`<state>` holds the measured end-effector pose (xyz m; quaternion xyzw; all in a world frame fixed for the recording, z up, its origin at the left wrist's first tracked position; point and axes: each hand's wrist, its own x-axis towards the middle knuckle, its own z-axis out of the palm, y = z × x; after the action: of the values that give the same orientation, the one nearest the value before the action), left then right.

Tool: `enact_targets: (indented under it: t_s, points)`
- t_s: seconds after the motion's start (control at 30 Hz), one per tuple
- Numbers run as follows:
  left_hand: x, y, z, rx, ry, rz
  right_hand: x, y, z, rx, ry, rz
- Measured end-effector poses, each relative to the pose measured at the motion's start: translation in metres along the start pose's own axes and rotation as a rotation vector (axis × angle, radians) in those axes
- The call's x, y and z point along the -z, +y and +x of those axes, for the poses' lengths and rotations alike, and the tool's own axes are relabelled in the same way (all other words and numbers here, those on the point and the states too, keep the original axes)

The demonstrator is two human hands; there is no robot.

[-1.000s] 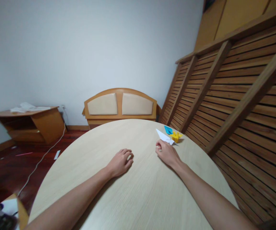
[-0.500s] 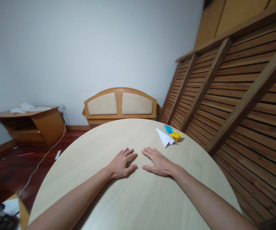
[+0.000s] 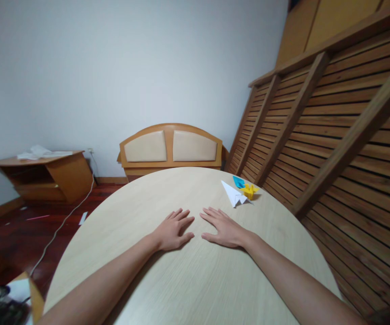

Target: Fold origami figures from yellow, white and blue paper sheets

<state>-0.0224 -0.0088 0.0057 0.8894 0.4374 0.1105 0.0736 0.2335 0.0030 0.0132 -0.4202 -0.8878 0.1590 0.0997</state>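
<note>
My left hand [image 3: 173, 230] lies palm down on the pale round table [image 3: 140, 194], fingers stretched out and holding nothing. Facing it across a small gap, my right hand [image 3: 222, 229] rests the same way, also without anything in it. Beyond the right hand, apart from it, a white paper airplane [image 3: 232, 195] sits near the table's far right edge. Touching or just behind the airplane's tail is a yellow folded-paper figure [image 3: 249, 192]. A blue folded-paper piece [image 3: 238, 182] lies behind both; its exact shape is too small to tell.
A slatted wooden panel [image 3: 317, 131] leans along the right side. Past the table stands a headboard [image 3: 171, 126] with two cream pads. At left, a low wooden cabinet [image 3: 69, 176] carries white sheets, and a cable [image 3: 59, 228] runs over the dark red floor.
The view has shifted very slightly. Both hands and the folded papers keep their places on the table.
</note>
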Motion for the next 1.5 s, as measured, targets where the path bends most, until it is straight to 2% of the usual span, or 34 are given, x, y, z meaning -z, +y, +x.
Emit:
enact_targets:
  t_s: [0.4, 0.67, 0.73, 0.83, 0.97, 1.07, 1.17, 1.27, 1.37, 1.5]
  points:
    - [0.000, 0.000, 0.000, 0.008, -0.006, -0.005, 0.001, 0.001, 0.000, 0.001, -0.016, -0.001]
    - [0.000, -0.001, 0.000, 0.004, 0.005, -0.020, -0.002, 0.003, 0.001, 0.021, 0.026, -0.002]
    - [0.000, 0.000, 0.000, 0.003, 0.007, -0.028, -0.002, 0.005, 0.002, 0.029, 0.065, -0.019]
    - [0.000, -0.001, 0.000, 0.005, 0.006, -0.026, 0.000, 0.012, 0.005, 0.014, 0.214, -0.082]
    - [-0.001, -0.002, 0.001, 0.007, 0.001, -0.023, 0.009, 0.027, 0.007, -0.184, 0.491, -0.230]
    - [-0.002, -0.003, 0.000, 0.004, -0.001, -0.028, 0.016, 0.041, 0.002, -0.381, 0.613, -0.333]
    - [-0.001, -0.003, 0.000, 0.000, -0.002, -0.024, 0.020, 0.055, -0.004, -0.514, 0.592, -0.350]
    - [0.001, -0.001, -0.001, 0.000, 0.000, -0.017, 0.021, 0.065, -0.007, -0.563, 0.522, -0.310]
    - [0.001, 0.002, 0.000, 0.010, 0.031, -0.020, 0.022, 0.064, -0.004, -0.496, 0.500, -0.287]
    - [-0.001, 0.005, 0.004, 0.114, 0.119, -0.043, 0.021, 0.032, 0.000, -0.218, 0.439, -0.229]
